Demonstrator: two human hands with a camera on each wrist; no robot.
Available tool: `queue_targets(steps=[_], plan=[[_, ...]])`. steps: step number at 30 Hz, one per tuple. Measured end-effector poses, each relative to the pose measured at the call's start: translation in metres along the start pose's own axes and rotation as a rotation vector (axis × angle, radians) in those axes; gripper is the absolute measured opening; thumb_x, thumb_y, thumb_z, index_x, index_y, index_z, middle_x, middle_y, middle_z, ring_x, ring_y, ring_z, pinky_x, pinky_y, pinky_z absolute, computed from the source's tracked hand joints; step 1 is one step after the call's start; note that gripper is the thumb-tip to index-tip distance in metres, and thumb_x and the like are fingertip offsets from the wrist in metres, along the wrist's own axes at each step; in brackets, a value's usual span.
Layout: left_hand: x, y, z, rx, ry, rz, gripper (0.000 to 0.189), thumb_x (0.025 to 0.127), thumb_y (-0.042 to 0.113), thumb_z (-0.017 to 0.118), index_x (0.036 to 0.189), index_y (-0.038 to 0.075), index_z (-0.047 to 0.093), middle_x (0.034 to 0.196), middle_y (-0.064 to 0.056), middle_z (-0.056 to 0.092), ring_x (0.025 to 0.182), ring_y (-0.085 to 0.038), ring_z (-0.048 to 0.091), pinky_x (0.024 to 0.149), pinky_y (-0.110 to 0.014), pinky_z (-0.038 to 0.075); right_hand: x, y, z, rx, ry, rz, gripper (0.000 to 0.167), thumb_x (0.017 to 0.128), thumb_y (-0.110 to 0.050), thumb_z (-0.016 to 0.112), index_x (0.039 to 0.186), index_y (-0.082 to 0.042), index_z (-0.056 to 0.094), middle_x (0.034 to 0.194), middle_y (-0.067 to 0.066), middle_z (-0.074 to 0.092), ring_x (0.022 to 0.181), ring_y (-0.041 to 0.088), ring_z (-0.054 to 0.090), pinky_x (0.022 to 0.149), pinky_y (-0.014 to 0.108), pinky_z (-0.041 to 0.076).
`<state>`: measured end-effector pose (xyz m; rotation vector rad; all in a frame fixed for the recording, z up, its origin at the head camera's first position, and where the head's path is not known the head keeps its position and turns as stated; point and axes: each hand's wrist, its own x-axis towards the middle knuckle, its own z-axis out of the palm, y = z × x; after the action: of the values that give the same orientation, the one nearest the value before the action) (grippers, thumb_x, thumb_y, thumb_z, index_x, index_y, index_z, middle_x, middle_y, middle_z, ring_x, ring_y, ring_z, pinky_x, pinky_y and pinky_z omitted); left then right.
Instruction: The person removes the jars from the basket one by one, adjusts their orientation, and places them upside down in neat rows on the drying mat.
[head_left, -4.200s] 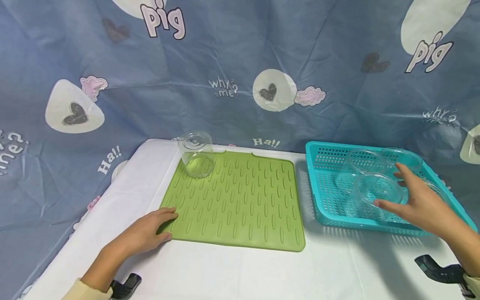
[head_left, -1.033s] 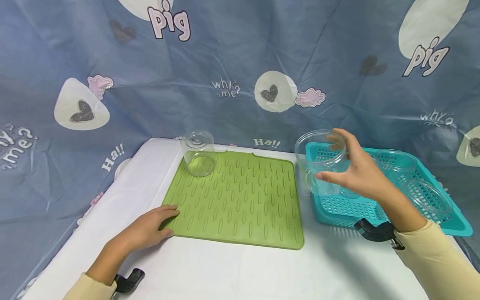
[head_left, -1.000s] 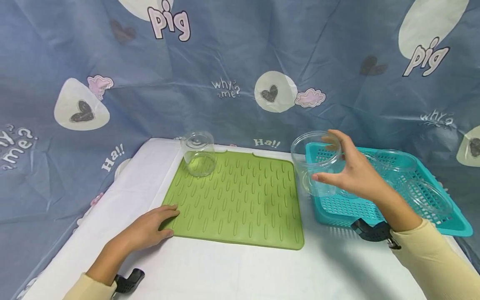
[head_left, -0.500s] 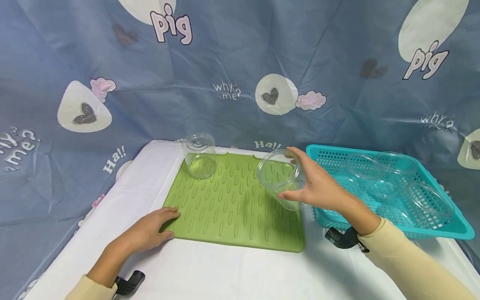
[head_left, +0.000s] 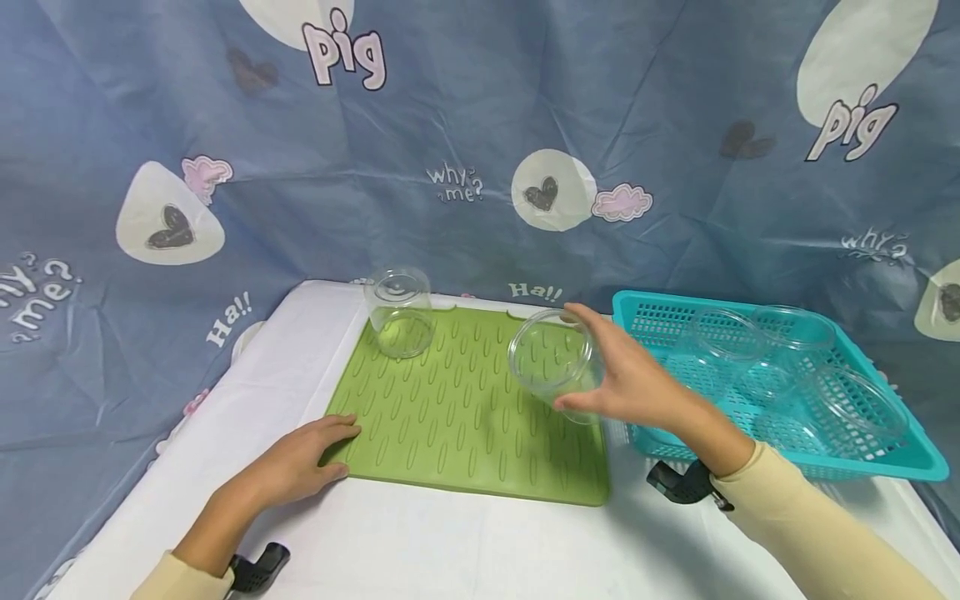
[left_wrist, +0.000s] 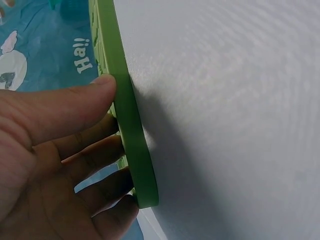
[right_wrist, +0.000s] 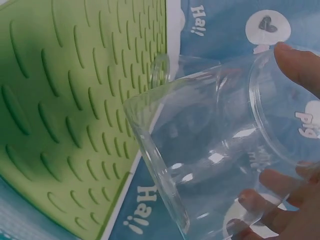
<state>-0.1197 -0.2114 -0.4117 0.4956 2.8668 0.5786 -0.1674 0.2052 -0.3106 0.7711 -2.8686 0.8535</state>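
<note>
1. At the left, your left hand [head_left: 296,462] lies at the near left corner of the flat green rectangular mat [head_left: 465,417], which is studded with raised oblong ribs. Your thumb touches its near edge and your fingers reach its left edge, relaxed and a little spread.
2. A black wrist device [head_left: 258,567] sits below that hand, by your cream sleeve [head_left: 183,579].
3. On the far left corner of the mat, you have a transparent plastic cup [head_left: 401,317] standing upside down.
4. Over the right part of the mat, you hold a second transparent round cup [head_left: 551,362], tilted. Your right hand [head_left: 626,379] grips its right side, thumb on the near side and fingers curved round the far side. You cannot tell from here whether it touches the mat.
5. Just right of the mat is a teal rectangular basket [head_left: 847,469] of perforated plastic. In it you see three more transparent cups [head_left: 720,350]: one left, one far right, one near right.
6. Beneath everything you have a white tablecloth [head_left: 420,542].
</note>
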Motion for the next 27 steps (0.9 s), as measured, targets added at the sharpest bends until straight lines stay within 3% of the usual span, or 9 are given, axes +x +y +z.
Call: queue_targets(steps=[20, 24, 27], plan=[[-0.001, 0.000, 0.000, -0.030, 0.033, 0.013, 0.054, 0.086, 0.014, 0.073, 0.134, -0.003, 0.057, 0.147, -0.023, 0.050, 0.134, -0.048, 0.046, 0.110, -0.063, 0.041, -0.003, 0.000, 0.007, -0.026, 0.011, -0.039, 0.113, 0.068, -0.039, 0.090, 0.156, -0.009, 0.025, 0.156, 0.012, 0.041, 0.142, 0.035, 0.041, 0.111, 0.062, 0.041], [-0.002, 0.009, -0.003, 0.000, 0.062, 0.033, 0.050, 0.088, 0.017, 0.073, 0.132, -0.001, 0.060, 0.144, -0.023, 0.053, 0.132, -0.047, 0.049, 0.109, -0.062, 0.043, -0.006, -0.002, 0.011, -0.045, 0.014, -0.067, 0.113, 0.067, -0.041, 0.091, 0.155, -0.009, 0.027, 0.153, 0.012, 0.044, 0.138, 0.035, 0.045, 0.110, 0.060, 0.044], [0.002, 0.026, -0.009, -0.002, 0.136, 0.083, 0.046, 0.090, 0.020, 0.071, 0.131, 0.002, 0.061, 0.141, -0.021, 0.057, 0.131, -0.044, 0.053, 0.108, -0.060, 0.046, -0.007, -0.005, 0.015, -0.063, 0.035, -0.099, 0.113, 0.065, -0.041, 0.092, 0.154, -0.010, 0.029, 0.151, 0.012, 0.047, 0.135, 0.034, 0.047, 0.107, 0.059, 0.046]])
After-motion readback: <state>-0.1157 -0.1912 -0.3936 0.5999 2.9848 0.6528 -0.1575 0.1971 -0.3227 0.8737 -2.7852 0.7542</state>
